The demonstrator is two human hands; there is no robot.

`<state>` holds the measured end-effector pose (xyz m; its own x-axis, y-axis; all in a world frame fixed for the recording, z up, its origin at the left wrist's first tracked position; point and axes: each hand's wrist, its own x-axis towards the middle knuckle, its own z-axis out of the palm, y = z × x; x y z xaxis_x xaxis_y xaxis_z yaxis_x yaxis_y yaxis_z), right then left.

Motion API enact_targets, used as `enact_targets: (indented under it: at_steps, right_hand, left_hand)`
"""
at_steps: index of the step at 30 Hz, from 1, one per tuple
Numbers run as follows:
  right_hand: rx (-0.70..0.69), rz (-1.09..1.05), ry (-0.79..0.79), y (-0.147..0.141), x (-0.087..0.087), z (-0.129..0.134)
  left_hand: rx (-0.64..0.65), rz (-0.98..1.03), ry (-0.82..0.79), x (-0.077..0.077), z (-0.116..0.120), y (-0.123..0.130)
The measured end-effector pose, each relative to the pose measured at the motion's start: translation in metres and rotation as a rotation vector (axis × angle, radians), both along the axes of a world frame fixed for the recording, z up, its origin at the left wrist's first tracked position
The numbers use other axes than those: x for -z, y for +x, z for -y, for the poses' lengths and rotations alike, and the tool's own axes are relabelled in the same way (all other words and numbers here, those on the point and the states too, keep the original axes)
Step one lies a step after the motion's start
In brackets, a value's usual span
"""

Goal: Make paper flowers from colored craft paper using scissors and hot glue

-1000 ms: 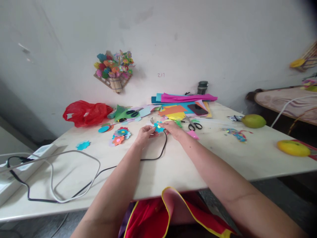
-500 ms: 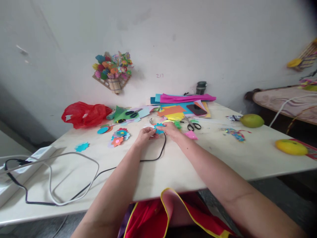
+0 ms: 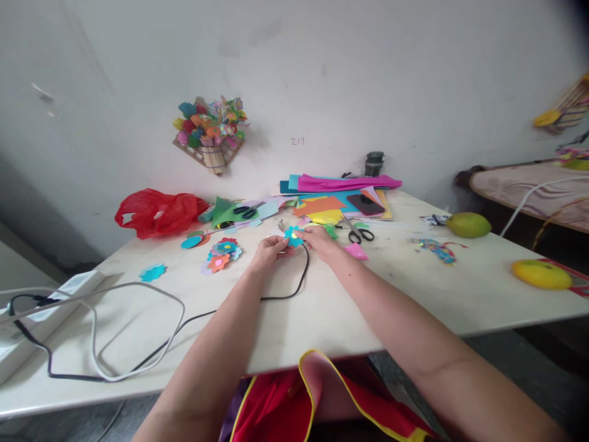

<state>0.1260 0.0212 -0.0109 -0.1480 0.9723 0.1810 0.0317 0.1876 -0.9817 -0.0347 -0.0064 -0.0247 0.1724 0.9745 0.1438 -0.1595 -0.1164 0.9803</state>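
While the scuffed, matte wall (image 3: 391, 80) carries red handwriting (image 3: 297, 141) resembling "217" | a smooth, pale table (image 3: 285, 331) spreads below | thin, crumpled red plastic bag (image 3: 161, 213) at far left | left hand (image 3: 270, 252) and right hand (image 3: 317, 240), fingertips nearly together, pinch opposite sides of a scalloped blue paper flower (image 3: 291, 232) over the table's middle

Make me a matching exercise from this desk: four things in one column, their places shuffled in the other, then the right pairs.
Things
1. turquoise scalloped paper flower with a yellow centre
2. crumpled red plastic bag
3. dark rectangular phone
4. oval yellow fruit

Places
A. on coloured paper sheets
B. at the right end of the white table
C. held between left hand and right hand
D. at the table's left rear

Pairs: 1-C, 2-D, 3-A, 4-B
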Motion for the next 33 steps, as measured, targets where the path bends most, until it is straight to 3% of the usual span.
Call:
enact_targets:
  at_steps: [7,14,23,33]
  right_hand:
    - [0.042,0.043,0.086,-0.0017,0.0036,-0.0044]
    - [-0.082,-0.01,-0.009,0.0017,-0.0021,0.0021]
    - [-0.032,0.023,0.038,-0.0007,0.006,-0.0051]
    - [-0.091,-0.007,0.015,0.0008,0.0018,-0.0032]
  left_hand:
    - [0.02,-0.024,-0.029,-0.0014,0.0014,0.0002]
    - [0.011,-0.006,-0.013,-0.0019,0.0005,-0.0012]
    - [0.031,-0.009,-0.004,-0.0036,0.0033,0.0016]
    - [0.016,-0.006,0.014,-0.0036,0.0029,0.0018]
